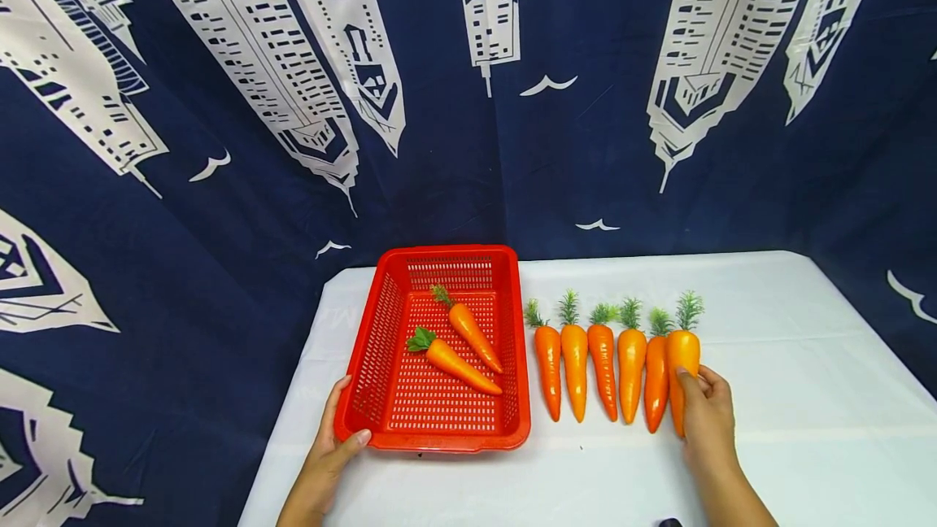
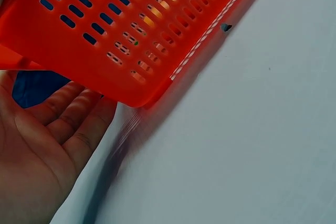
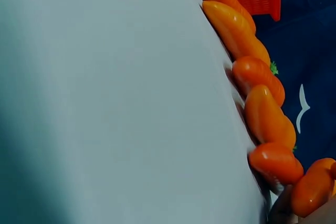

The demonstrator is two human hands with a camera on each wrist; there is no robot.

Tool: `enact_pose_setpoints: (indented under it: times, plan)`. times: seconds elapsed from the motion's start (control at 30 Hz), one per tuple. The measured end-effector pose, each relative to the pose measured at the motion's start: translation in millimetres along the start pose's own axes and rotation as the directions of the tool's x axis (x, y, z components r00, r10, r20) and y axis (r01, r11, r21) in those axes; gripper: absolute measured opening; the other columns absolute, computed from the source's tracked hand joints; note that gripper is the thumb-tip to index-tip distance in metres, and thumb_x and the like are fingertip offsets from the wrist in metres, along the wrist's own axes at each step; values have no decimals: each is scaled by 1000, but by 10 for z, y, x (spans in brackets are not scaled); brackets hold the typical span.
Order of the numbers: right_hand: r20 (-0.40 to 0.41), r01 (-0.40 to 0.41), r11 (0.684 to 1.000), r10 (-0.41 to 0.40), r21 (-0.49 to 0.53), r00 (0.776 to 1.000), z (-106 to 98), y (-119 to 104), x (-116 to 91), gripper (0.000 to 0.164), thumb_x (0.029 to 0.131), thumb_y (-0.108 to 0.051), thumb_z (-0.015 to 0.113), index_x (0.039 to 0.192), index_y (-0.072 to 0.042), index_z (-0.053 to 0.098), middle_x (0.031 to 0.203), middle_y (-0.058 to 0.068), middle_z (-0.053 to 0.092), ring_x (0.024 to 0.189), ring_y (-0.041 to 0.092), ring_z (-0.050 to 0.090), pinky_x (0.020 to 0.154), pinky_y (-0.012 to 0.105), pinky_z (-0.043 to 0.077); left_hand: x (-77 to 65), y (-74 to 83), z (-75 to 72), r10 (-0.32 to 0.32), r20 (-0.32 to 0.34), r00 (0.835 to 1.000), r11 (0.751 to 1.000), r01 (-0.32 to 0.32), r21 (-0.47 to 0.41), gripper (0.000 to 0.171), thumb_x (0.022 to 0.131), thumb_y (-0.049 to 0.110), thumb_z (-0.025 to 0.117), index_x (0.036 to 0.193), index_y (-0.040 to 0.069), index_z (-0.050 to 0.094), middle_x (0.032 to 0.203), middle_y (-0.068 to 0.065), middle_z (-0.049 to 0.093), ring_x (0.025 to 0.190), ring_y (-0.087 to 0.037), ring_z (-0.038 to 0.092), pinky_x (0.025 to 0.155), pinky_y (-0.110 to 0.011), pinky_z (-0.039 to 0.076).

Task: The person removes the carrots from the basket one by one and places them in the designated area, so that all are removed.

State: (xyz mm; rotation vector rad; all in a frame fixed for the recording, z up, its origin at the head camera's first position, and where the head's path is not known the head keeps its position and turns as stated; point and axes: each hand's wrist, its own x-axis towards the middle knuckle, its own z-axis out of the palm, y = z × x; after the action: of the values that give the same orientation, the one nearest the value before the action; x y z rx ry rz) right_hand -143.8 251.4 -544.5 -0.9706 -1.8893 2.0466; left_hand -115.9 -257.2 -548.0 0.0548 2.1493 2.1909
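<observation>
My left hand (image 1: 327, 446) holds the near left corner of a red slotted basket (image 1: 524, 364), thumb over the rim and fingers along the outside. In the left wrist view, those fingers (image 2: 84, 124) lie against the basket's lower corner. Inside the basket, two orange carrots (image 1: 461, 364) with green tops lie at a slant. My right hand (image 1: 708, 417) grips the rightmost carrot (image 1: 682, 346) of a row, its thumb on top and fingers around the right side. The right wrist view shows this carrot (image 3: 310, 195) at the lower right, with the hand mostly cut off.
Several more carrots (image 1: 574, 368) lie side by side between the basket and my right hand, tops pointing away. A white cloth (image 1: 820, 397) covers the table. Behind hangs a dark blue curtain (image 1: 454, 177) printed with white buildings. A small dark object (image 1: 669, 522) shows at the near edge.
</observation>
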Motion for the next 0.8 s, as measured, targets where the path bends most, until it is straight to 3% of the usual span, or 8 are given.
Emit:
enact_pose_setpoints:
  times: [0.1, 0.17, 0.37, 0.57, 0.7, 0.8]
  plan:
    - [31, 6, 997, -3, -78, 1000, -30, -5, 24, 63, 102, -40, 53, 152, -9, 29, 113, -3, 45, 83, -3, 52, 68, 12, 47, 1, 4, 1, -6, -5, 1000, 1000, 6, -1, 84, 93, 2, 60, 161, 28, 17, 158, 0, 22, 131, 1, 43, 101, -12, 38]
    - [40, 18, 987, -12, -157, 999, -52, -10, 46, 68, 103, -41, 51, 155, -5, 26, 109, -3, 46, 79, -2, 52, 67, 14, 46, 1, 3, 0, -6, -5, 1000, 1000, 6, -1, 84, 93, 2, 60, 161, 27, 17, 157, 0, 22, 131, 1, 43, 101, -12, 39]
    - [93, 88, 916, -56, -391, 994, -144, -36, 116, 72, 103, -44, 48, 155, 1, 25, 109, 4, 52, 77, -1, 51, 67, 17, 45, 3, -3, -5, 6, 6, 1000, 1000, -6, 2, 84, 94, 2, 59, 161, 27, 16, 157, -1, 21, 130, 1, 43, 101, -12, 39]
    - [164, 125, 833, -42, -539, 986, -236, -71, 177, 80, 103, -49, 44, 158, 2, 17, 131, 22, 47, 99, 19, 55, 67, 13, 42, -1, -9, -5, 3, 3, 1000, 1000, -3, 3, 84, 94, 1, 59, 161, 27, 16, 157, -1, 22, 131, 1, 42, 101, -13, 39]
    - [212, 161, 791, -40, -591, 976, -278, -92, 215, 82, 104, -49, 41, 158, 6, 13, 135, 29, 47, 116, 37, 54, 69, 15, 41, -1, -9, -4, -5, -4, 1000, 1000, 5, 4, 84, 93, 1, 59, 161, 27, 17, 157, 0, 24, 131, 0, 42, 101, -13, 39]
    - [243, 191, 767, -48, -612, 969, -297, -102, 238, 83, 104, -48, 41, 157, 10, 12, 134, 32, 48, 117, 41, 55, 69, 18, 43, 1, -12, -6, -1, -3, 1000, 1000, 1, 6, 84, 93, 1, 59, 161, 27, 16, 157, 0, 23, 131, 1, 42, 101, -13, 39]
